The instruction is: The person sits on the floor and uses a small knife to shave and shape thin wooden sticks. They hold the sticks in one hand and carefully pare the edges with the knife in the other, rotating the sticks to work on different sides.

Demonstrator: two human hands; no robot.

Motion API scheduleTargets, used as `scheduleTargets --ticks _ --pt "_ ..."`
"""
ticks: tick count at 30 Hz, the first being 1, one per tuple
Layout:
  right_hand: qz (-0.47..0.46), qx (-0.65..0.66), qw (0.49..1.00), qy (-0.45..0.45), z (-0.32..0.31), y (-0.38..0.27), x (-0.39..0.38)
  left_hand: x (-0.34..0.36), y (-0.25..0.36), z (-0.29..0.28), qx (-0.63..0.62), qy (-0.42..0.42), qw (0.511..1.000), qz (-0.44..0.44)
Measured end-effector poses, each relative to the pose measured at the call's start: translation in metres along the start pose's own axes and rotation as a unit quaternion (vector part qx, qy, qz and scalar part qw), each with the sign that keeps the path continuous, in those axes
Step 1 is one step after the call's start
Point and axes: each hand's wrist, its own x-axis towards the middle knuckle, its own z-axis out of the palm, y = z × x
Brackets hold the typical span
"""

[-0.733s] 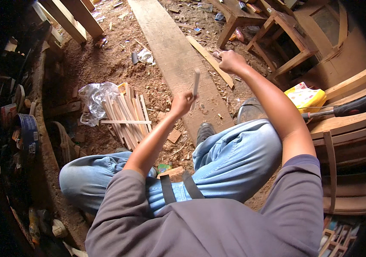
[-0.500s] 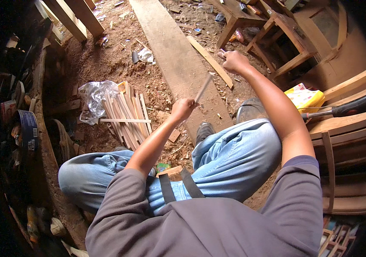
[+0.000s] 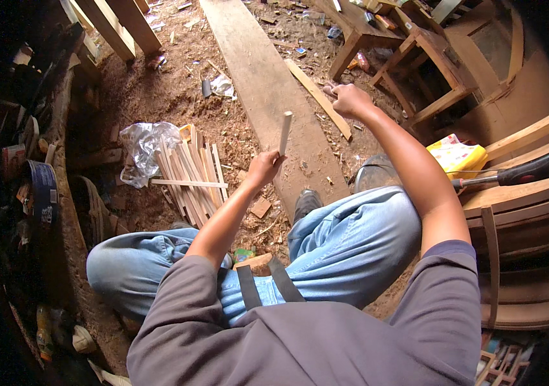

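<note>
A slim pale wooden stick (image 3: 285,132) rises from my left hand (image 3: 264,168), whose fingers are wrapped round its lower end. It stands nearly upright over a long wooden plank (image 3: 258,83) lying on the ground. Farther to the right, my right hand (image 3: 353,101) is raised beyond the plank, apart from the stick. Its fingers are curled together, and a small greyish-pink shape shows at the fingertips; I cannot make out what it is. Left of my left hand lies a pile of thin wooden sticks (image 3: 187,167), one of them crosswise on top.
Crumpled clear plastic (image 3: 142,151) lies beside the pile. A narrow wood strip (image 3: 319,100) is near my right hand. Wooden stools (image 3: 438,71) stand at the far right. Close on my right are curved wooden pieces (image 3: 519,199), a yellow packet (image 3: 461,157) and a black-handled tool (image 3: 531,166).
The stick in my left hand has swung from a rightward slant to nearly upright. My left hand has shifted slightly left, and my right hand slightly lower in the picture.
</note>
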Motion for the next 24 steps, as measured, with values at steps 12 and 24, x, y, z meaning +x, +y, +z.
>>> scheduleTargets --ticks 12,24 --pt "-0.179 0.205 0.954 0.124 -0.007 -0.028 0.006 0.069 0.062 -0.099 -0.281 0.165 0.944 0.055" --pt "-0.234 0.298 0.912 0.159 -0.050 -0.065 -0.028 0.064 0.104 -0.136 -0.306 0.112 0.944 0.049"
